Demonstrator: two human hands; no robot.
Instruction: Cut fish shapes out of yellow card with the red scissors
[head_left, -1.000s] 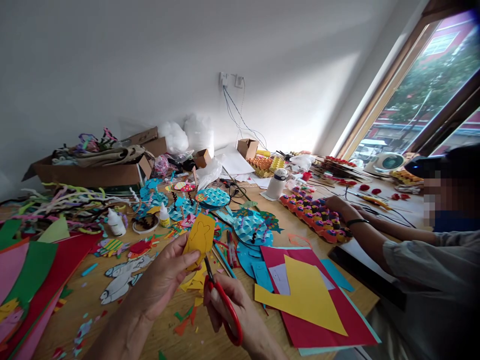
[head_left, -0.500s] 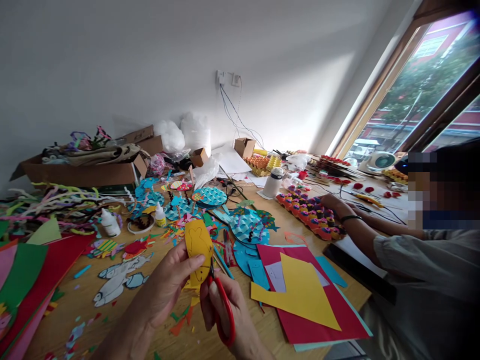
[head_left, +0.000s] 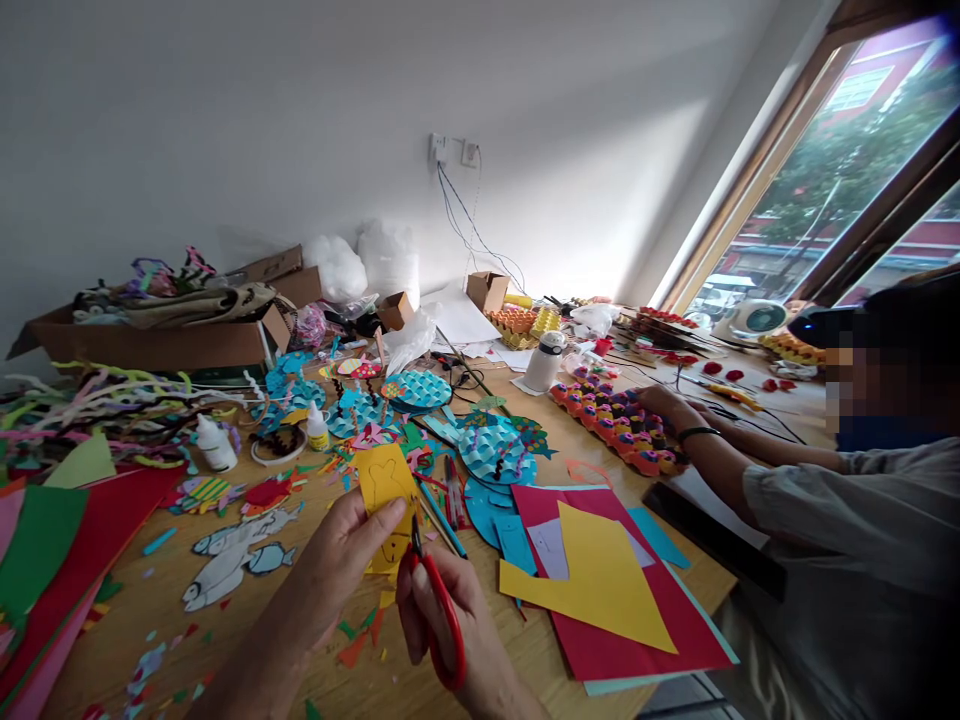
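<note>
My left hand [head_left: 349, 560] pinches a strip of yellow paper [head_left: 385, 475] between thumb and fingers. Dark outlines are drawn on the strip, one of them like a fish with a forked tail. In my right hand [head_left: 450, 605] is a pair of red-handled scissors [head_left: 455, 640], fingers wrapped round the loops. The scissor blades point up and away, at the right edge of the yellow strip. Left of my left hand lie white paper fish [head_left: 225, 570] with dark outlines. Small coloured paper scraps [head_left: 360, 635] are scattered under both hands.
Red sheets [head_left: 615, 630] with a yellow sheet [head_left: 600, 580] on top lie to the right. Glue bottles [head_left: 216, 445], blue egg-tray crafts [head_left: 487, 450] and pipe cleaners [head_left: 112, 420] crowd the table. At right, another person's arm [head_left: 720, 450] reaches to a painted egg tray [head_left: 615, 425].
The yellow strip has tilted and shifted slightly left in my left hand. The scissors have moved a little left and down, their blades now showing more at the strip's edge.
</note>
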